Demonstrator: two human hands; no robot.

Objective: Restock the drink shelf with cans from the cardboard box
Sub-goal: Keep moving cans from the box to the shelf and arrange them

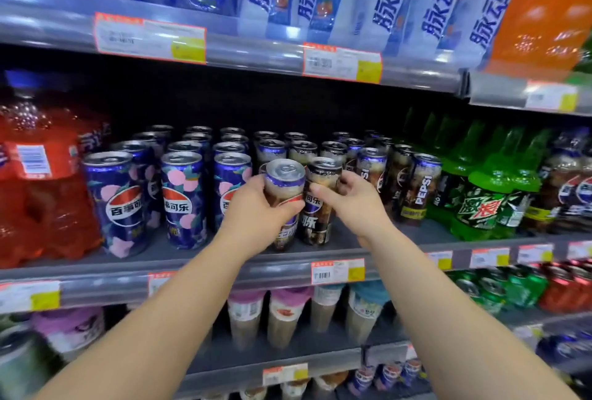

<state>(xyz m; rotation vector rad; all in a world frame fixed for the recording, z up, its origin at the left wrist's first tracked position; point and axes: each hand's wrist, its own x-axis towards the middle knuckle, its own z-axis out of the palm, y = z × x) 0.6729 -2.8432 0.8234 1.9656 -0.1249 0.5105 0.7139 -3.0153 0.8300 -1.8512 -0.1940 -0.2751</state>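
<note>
My left hand (256, 210) grips a tall dark Pepsi can (284, 182), tilted slightly, at the front of the middle drink shelf (198, 263). My right hand (358, 204) grips a second dark can (322, 204) that stands upright on the shelf right beside the first. Both cans touch or nearly touch each other. Behind them stand rows of similar dark cans (302, 150). The cardboard box is out of view.
Blue peach-patterned Pepsi cans (182, 201) fill the shelf to the left, beside red bottles (45, 182). Green Mountain Dew bottles (480, 201) stand right. Blue bottles line the shelf above; cups and cans (288, 316) sit below.
</note>
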